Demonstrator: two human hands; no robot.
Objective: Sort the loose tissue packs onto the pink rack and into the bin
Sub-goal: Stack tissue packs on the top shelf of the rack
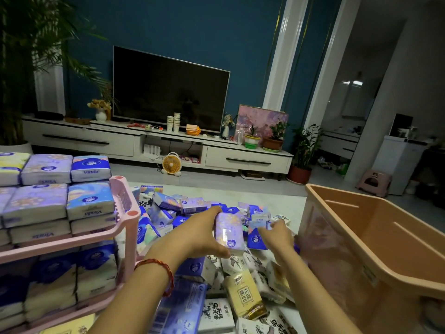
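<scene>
Loose tissue packs point(192, 239) lie heaped on the floor in front of me. My left hand point(199, 235) grips a lilac flowered pack point(228, 233) and holds it just above the heap, fingers on its far end and thumb below. To its right, my right hand point(277, 233) reaches into the pile and its fingers touch a small blue-and-white pack point(256, 233); I cannot see whether it holds that pack. The pink rack point(120, 227) stands at the left, its shelves stacked with blue and lilac packs. A tan plastic bin point(375, 239) stands at the right, with no packs visible inside.
A yellow pack point(245, 295) and white packs with black writing lie near my arms. Beyond the heap are a small fan point(171, 164) on the floor, a low white TV cabinet point(154, 141) with a television, and potted plants point(301, 155).
</scene>
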